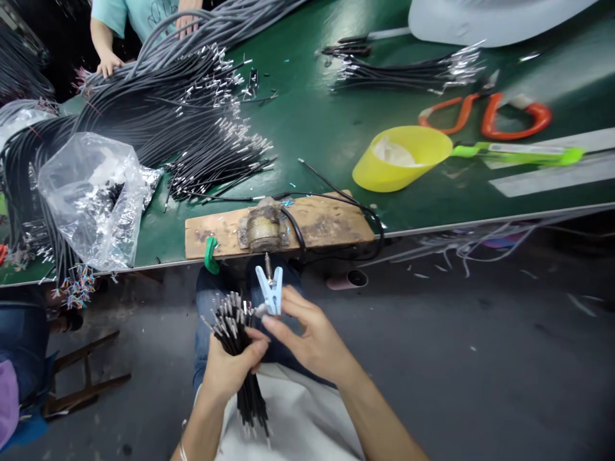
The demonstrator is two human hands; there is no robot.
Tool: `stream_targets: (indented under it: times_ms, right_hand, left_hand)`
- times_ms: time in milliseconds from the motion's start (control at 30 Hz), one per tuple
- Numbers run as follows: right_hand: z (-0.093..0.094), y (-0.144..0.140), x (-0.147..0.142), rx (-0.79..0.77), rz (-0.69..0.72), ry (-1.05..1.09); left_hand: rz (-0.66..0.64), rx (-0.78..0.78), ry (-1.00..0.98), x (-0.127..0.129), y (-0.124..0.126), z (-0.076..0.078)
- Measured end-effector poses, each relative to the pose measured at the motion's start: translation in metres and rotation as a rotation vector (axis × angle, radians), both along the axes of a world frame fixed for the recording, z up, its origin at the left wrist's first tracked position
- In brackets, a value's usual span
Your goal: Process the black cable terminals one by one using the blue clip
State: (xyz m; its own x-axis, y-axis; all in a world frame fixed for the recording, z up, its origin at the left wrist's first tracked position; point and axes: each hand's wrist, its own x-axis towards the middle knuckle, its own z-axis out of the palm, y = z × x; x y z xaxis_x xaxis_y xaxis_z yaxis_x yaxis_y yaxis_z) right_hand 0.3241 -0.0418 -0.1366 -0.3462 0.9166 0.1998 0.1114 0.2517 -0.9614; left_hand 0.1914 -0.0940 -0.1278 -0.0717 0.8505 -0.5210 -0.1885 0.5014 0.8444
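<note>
My left hand (234, 365) is closed around a bundle of short black cables (252, 403) with bare silvery ends, held upright above my lap. Close beside it, my right hand (310, 330) has its thumb and fingers bent around the lower end of a light blue clothespin (271, 291). A small greyish bit by the thumb is too blurred to name. Just above the clothespin, a thin metal tip (268, 261) points down from a stained metal holder (264, 227). That holder sits on a wooden board (327, 221) at the table edge.
Many dark cables (129, 121) cover the left of the green table (307, 128), with a clear plastic bag (91, 198) on them. A yellow cup (408, 173), orange-handled scissors (516, 133) and another cable bundle (398, 73) lie right. Another person's hand (109, 64) rests across the table.
</note>
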Motion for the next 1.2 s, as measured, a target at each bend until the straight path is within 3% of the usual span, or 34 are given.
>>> stream_targets:
  times_ms: [67, 133, 433, 633, 867, 967, 1100, 1200]
  right_hand:
    - [0.000, 0.000, -0.001, 0.006, 0.097, -0.009]
    - [0.000, 0.000, -0.002, 0.003, 0.098, -0.004]
    - [-0.004, -0.014, -0.020, 0.031, -0.361, 0.139]
    - [-0.014, -0.022, -0.028, -0.310, -0.223, 0.355]
    - [-0.014, -0.013, -0.017, -0.352, -0.064, 0.375]
    - [-0.012, -0.013, -0.015, -0.304, -0.089, 0.350]
    - [-0.010, -0.016, -0.018, -0.207, -0.246, 0.337]
    - [-0.010, -0.018, -0.024, -0.353, -0.224, 0.509]
  left_hand:
    - [0.008, 0.000, 0.001, 0.002, -0.001, 0.000]
    - [0.039, 0.004, 0.010, 0.004, -0.001, 0.000]
    - [0.175, 0.030, 0.002, 0.010, -0.003, -0.006]
    - [0.270, 0.051, -0.029, 0.019, -0.002, -0.008]
    - [0.229, 0.047, 0.027, 0.015, -0.003, -0.009]
    - [0.242, 0.054, 0.084, 0.016, -0.002, -0.009]
    - [0.261, 0.025, 0.071, 0.017, -0.002, -0.011]
    - [0.201, 0.027, -0.017, 0.015, -0.003, -0.011]
